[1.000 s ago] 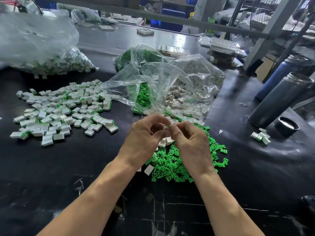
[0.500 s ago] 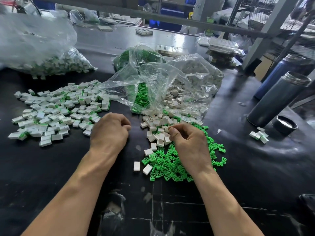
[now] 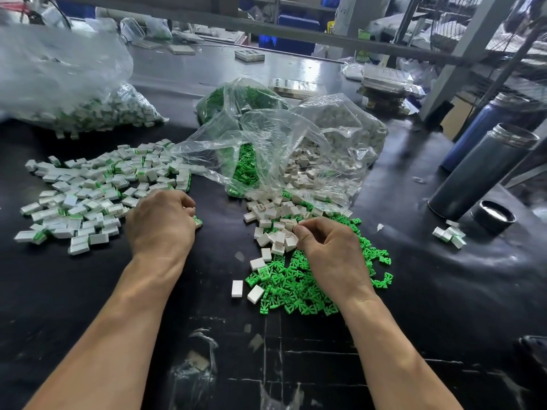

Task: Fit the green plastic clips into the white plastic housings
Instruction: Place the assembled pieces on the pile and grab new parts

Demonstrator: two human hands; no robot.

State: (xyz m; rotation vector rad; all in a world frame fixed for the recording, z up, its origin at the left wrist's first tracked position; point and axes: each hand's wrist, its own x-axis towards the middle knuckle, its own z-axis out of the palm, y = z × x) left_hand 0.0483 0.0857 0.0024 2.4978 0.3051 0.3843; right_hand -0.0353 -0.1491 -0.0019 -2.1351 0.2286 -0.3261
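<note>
White housings (image 3: pixel 276 223) loose on tabletop (image 3: pixel 414 291): right hand (image 3: pixel 331 250) pinches one; left hand (image 3: pixel 161 220) curled over an assembled piece (image 3: pixel 197 222), grasp unclear.

Both forearms are bare to the frame edge, and the left hand (image 3: pixel 161 223) and right hand (image 3: pixel 331 253) are ungloved.

Table (image 3: pixel 414 291): black, glossy, scuffed, with pale scratch lines.
Clips (image 3: pixel 296 288): bright green plastic, smooth.
Housings (image 3: pixel 275 220): white plastic, matt.
Bags (image 3: pixel 296 137): clear plastic film, crinkled, shiny.
Flask (image 3: pixel 479 173): dark grey, satin sheen.
Frame (image 3: pixel 296 28): grey, matt.
</note>
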